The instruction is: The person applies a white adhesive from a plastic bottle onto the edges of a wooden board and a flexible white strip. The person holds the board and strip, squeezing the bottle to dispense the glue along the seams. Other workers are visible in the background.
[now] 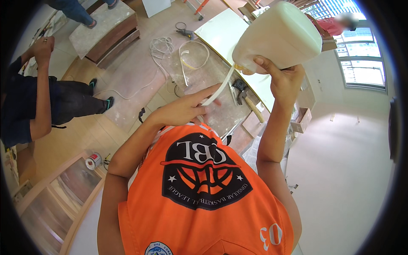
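My right hand (282,80) grips a large whitish plastic jug (280,36) and holds it up, tipped so its neck points down and to the left. Yellowish stuff (243,69) shows at the jug's mouth. Against that mouth, or just beside it, is the upper end of a narrow white strip (222,88). The strip's lower end lies between the fingers of my left hand (187,106), which is closed on it in front of my chest. My right fingers behind the jug are hidden.
A hammer (251,104) lies beside a white board (225,34) on the dusty work surface. Further off are a coiled strip (193,55), a heat gun (184,30) and a white cable (162,47). A person (40,93) stands at left; a can (93,161) sits nearby.
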Tool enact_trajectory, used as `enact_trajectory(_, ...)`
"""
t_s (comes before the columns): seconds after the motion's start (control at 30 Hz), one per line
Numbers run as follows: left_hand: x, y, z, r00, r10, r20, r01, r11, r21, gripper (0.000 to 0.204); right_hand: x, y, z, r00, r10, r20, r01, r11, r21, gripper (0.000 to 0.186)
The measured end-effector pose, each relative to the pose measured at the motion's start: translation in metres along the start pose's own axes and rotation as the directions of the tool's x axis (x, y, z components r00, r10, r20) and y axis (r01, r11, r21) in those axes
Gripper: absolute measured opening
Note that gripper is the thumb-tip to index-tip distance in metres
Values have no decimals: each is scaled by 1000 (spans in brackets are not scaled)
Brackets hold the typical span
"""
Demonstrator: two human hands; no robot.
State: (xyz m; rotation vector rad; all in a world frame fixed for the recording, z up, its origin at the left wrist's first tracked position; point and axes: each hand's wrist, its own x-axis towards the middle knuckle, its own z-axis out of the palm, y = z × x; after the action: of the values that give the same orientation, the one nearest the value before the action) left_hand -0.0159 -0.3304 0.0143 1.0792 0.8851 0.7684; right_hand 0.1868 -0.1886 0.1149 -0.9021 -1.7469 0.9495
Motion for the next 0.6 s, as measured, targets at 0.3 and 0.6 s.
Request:
enact_trajectory(0.3,-1,9,-10,991,-32,-129,30,999,-20,53,3,3,-4,997,41,-61,-39,999,29,41)
enact_trajectory(0.6,5,1,-10,942,-29,-334,39,999,25,48,4,-10,3,990,-44,-135,47,999,18,38)
